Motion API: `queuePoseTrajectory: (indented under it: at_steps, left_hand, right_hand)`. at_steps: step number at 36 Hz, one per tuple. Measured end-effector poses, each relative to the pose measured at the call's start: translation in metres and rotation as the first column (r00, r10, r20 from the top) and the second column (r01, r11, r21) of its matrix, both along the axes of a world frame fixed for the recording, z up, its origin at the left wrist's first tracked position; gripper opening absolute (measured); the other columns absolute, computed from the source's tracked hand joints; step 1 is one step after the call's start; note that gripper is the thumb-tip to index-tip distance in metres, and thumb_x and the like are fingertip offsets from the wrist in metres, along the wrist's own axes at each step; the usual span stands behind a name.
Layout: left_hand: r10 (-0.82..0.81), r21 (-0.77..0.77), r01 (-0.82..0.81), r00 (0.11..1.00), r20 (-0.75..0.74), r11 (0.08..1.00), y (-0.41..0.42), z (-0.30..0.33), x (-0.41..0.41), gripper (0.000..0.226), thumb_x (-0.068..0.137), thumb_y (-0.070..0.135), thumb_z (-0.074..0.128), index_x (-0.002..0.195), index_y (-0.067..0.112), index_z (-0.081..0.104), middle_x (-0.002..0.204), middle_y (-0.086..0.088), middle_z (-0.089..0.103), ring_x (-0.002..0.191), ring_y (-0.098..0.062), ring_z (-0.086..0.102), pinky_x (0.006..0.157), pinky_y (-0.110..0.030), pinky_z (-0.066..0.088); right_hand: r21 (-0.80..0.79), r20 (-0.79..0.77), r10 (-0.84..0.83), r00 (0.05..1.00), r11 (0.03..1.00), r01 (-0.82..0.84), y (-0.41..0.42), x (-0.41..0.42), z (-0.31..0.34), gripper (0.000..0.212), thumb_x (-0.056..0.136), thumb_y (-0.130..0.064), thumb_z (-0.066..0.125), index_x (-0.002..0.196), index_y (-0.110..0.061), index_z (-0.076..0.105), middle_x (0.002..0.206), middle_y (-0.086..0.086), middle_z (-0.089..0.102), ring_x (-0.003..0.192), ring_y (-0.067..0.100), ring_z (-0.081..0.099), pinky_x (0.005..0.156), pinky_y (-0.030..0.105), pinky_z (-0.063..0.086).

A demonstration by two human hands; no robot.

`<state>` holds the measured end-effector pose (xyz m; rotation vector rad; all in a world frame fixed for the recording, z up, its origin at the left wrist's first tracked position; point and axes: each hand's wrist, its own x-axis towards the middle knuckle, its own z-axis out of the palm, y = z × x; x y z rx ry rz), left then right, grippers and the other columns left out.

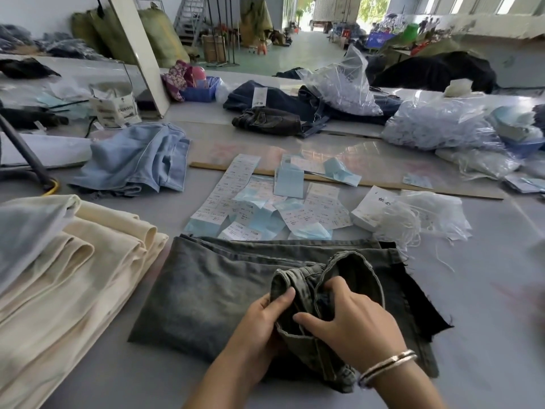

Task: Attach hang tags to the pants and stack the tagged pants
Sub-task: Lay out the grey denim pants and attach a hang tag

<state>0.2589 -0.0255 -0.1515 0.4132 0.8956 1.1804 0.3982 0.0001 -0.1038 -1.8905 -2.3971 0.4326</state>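
Folded grey washed jeans [206, 293] lie on the table right in front of me. Their waistband [327, 270] is bunched up and lifted at the near right. My left hand [265, 317] grips the waistband's left side, thumb on top of the fabric. My right hand [351, 320], with silver bangles on the wrist, holds the waistband's right side with fingers curled into the folds. Behind the jeans, white label sheets and light blue hang tags [265, 202] are spread flat. A stack of cream pants [73, 276] sits to the left.
White tag strings in plastic [418, 216] and a small white box [371, 208] lie right of the tags. Light blue jeans [138, 160] lie at left, dark jeans [283, 113] and clear bags of fasteners [436, 125] farther back. A wooden strip [383, 184] crosses the table.
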Motion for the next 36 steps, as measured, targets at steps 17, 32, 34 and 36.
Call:
queuePoseTrajectory:
  at_steps: [17, 32, 34, 36]
  left_hand:
    - [-0.212, -0.085, 0.195, 0.883, -0.418, 0.977, -0.004, 0.003, -0.011, 0.012, 0.088, 0.016, 0.067, 0.099, 0.014, 0.068, 0.082, -0.001, 0.073, 0.076, -0.013, 0.071, 0.063, -0.03, 0.058]
    - [-0.171, -0.029, 0.171, 0.928, -0.332, 0.985, -0.002, 0.006, -0.005, 0.021, 0.084, 0.016, 0.07, 0.103, 0.006, 0.07, 0.094, -0.013, 0.073, 0.085, -0.023, 0.07, 0.072, -0.032, 0.057]
    - [-0.147, -0.014, 0.154, 0.91, -0.387, 0.988, -0.002, 0.007, -0.006, 0.014, 0.086, 0.008, 0.067, 0.099, 0.005, 0.07, 0.09, -0.012, 0.074, 0.082, -0.021, 0.07, 0.069, -0.028, 0.057]
    - [-0.12, 0.009, 0.136, 0.907, -0.404, 0.991, -0.002, 0.004, -0.008, 0.01, 0.086, 0.002, 0.066, 0.095, 0.004, 0.07, 0.086, -0.011, 0.073, 0.079, -0.02, 0.069, 0.068, -0.027, 0.056]
  right_hand:
    - [-0.003, -0.331, 0.038, 0.943, 0.999, -0.041, 0.021, 0.001, -0.023, 0.02, 0.092, -0.036, 0.055, 0.104, -0.031, 0.07, 0.083, -0.013, 0.07, 0.08, 0.007, 0.063, 0.074, 0.03, 0.05]
    - [0.165, -0.449, 0.19, 0.873, 0.978, -0.128, 0.009, 0.011, -0.028, 0.019, 0.091, -0.022, 0.058, 0.086, -0.04, 0.056, 0.064, -0.017, 0.062, 0.061, 0.005, 0.057, 0.059, 0.026, 0.045]
    - [0.158, -0.413, 0.211, 0.886, 0.975, -0.159, 0.008, 0.009, -0.026, 0.022, 0.091, -0.019, 0.057, 0.094, -0.04, 0.066, 0.082, -0.015, 0.069, 0.075, 0.004, 0.062, 0.07, 0.031, 0.05]
    - [0.143, -0.407, 0.215, 0.888, 0.975, -0.17, 0.008, 0.01, -0.026, 0.022, 0.091, -0.018, 0.058, 0.098, -0.036, 0.068, 0.087, -0.013, 0.069, 0.078, 0.006, 0.062, 0.071, 0.033, 0.05]
